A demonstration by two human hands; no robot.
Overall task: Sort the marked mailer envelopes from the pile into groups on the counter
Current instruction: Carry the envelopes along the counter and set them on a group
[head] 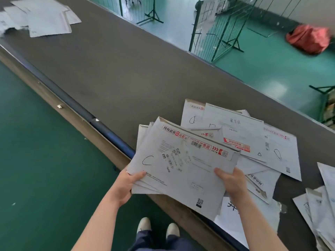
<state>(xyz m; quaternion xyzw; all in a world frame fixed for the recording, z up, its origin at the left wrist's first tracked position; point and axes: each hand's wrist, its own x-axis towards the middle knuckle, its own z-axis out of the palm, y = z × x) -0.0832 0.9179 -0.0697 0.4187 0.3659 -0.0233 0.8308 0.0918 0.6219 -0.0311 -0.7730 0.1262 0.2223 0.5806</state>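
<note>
At upper left of the frame a group (45, 19) of sorted mailers lies on the bench (108, 73). Lower centre, the left hand (125, 185) pinches a stack (181, 171) at its left edge; the top mailer shows a "C" mark. The right hand (233, 183) pinches the stack's right edge, thumb on top. The pile (253, 142) lies just behind, right of centre. Best to keep both grips firm so the stack stays squared, and read the mark before placing.

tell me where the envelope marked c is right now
In the head view it tops the stack gripped by the left hand and right hand, at the counter's near edge, just left of the loose pile.
</note>
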